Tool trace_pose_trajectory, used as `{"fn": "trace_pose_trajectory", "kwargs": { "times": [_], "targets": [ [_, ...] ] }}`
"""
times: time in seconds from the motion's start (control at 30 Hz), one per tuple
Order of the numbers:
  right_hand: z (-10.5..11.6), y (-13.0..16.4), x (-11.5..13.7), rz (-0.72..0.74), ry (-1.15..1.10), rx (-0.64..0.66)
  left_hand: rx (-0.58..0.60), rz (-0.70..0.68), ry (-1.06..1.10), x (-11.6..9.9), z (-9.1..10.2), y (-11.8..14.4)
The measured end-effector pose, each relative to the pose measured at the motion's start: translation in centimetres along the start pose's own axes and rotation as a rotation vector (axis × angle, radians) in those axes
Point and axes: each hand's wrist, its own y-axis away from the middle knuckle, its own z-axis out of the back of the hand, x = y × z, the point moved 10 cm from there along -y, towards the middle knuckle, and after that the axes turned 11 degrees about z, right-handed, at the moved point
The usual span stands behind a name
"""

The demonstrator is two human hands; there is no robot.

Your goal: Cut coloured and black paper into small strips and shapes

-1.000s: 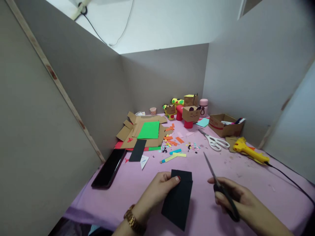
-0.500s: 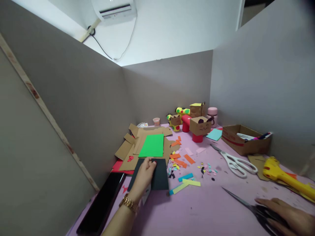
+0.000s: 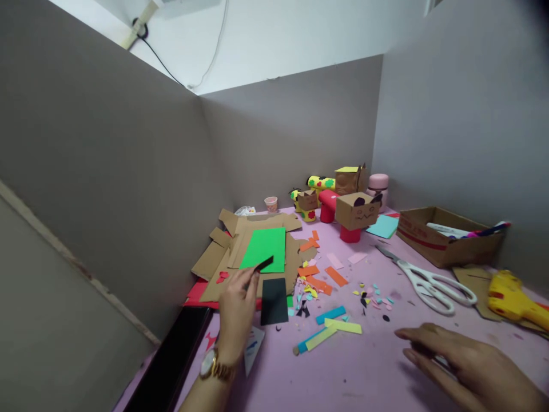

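Note:
My left hand, with a gold watch on the wrist, pinches a black piece of paper, seen nearly edge-on. It is over the front edge of a green sheet. Another black paper rectangle lies just right of the hand. Under the wrist is a pale triangular piece with blue marks. My right hand is curled above the purple table at the right. Dark and shiny parts of scissors show between thumb and fingers; the rest is hidden.
Orange strips, blue and yellow strips and scraps lie mid-table. White scissors, a pen box and a yellow glue gun are right. Cardboard animals stand behind; a phone lies left.
My left hand has lifted one black paper piece up off the table, leaving the other lying there. My right hand has turned; the scissor blades no longer show. The view has shifted downward.

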Motion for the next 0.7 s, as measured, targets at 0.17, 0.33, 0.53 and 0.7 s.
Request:
{"fn": "trace_pose_trajectory", "kwargs": {
  "times": [0.17,0.33,0.53,0.7],
  "targets": [
    [-3.0,-0.8,3.7,-0.148,-0.537,0.067,0.821,0.364,0.286,1.5,-10.9,10.1],
    [-3.7,-0.4,5.4,-0.104,-0.529,0.078,0.973,0.38,0.338,1.9,-13.4,14.8],
    [-3.6,2.4,8.6,0.401,0.039,0.114,0.537,-0.583,-0.177,-4.4,-9.1,16.0],
    [-5.0,4.3,7.8,0.397,0.178,0.193,0.437,-0.865,-0.315,-5.5,-9.5,19.2]
  ]
}}
